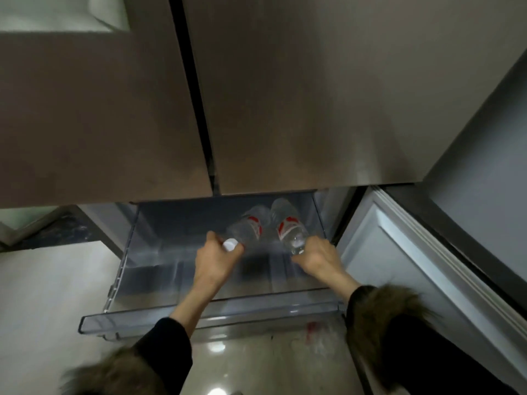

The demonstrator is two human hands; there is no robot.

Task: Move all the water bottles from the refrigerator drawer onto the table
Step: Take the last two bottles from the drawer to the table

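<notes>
Two clear water bottles with red-and-white labels lie side by side in the pulled-out clear plastic refrigerator drawer [205, 316]. My left hand [215, 259] is closed around the neck of the left bottle [251, 226], its white cap showing between my fingers. My right hand [318, 259] grips the near end of the right bottle [291, 226], hiding its cap. Both bottles still point into the drawer, their far ends under the upper doors. The table is out of view.
The closed upper refrigerator doors [285, 95] overhang the drawer from above. An open lower door [399, 266] stands to the right of the drawer. Glossy pale floor [51, 295] lies to the left and below the drawer front.
</notes>
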